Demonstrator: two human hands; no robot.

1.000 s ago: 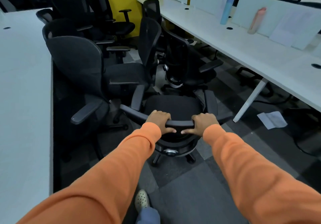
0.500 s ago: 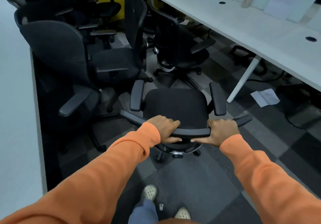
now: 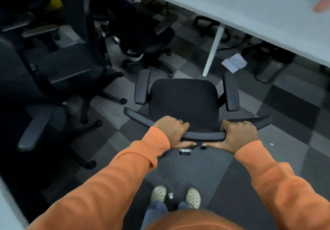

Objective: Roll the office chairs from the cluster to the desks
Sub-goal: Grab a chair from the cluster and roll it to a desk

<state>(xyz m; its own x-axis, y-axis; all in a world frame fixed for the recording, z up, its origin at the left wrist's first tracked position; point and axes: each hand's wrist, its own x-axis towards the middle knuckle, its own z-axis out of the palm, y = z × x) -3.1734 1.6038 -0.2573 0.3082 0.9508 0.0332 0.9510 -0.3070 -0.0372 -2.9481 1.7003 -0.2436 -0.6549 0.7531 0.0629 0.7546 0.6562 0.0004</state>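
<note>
Left hand point(image 3: 172, 131) and right hand point(image 3: 239, 135), fingers clamped, grip the black fabric-seated office chair's point(image 3: 184, 99) curved backrest top, near the white tabletop point(image 3: 250, 12).

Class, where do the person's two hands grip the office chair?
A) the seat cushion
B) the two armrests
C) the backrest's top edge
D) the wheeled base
C: the left hand and right hand both curl round the backrest's top edge of the office chair.
</note>
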